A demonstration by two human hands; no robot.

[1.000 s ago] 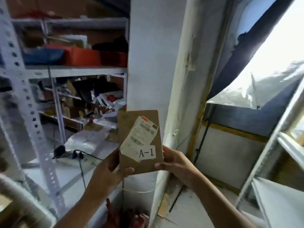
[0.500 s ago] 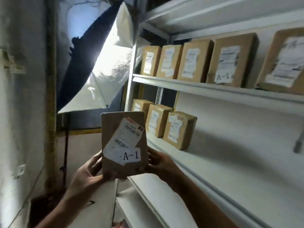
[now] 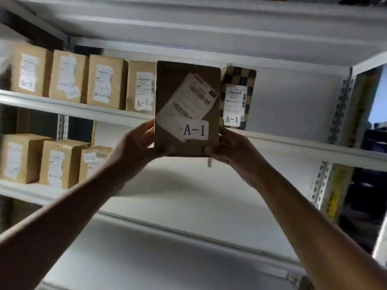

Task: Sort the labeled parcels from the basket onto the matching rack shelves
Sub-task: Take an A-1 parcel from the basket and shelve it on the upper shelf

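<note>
The brown parcel (image 3: 186,101) between the hands hides part of the A-1 carton (image 3: 141,86) just left of it and the checkered parcel (image 3: 238,97) just right. Labels on the lower-shelf cartons (image 3: 56,164), left of the left hand (image 3: 138,146), are too blurred to read.

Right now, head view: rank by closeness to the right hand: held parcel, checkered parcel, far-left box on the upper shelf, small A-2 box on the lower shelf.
1. Held parcel: gripped by the right hand at its lower right corner.
2. Checkered parcel: just above the hand, on the upper shelf.
3. A-2 box: lower shelf, left.
4. Far-left box: upper shelf, left end.
</note>
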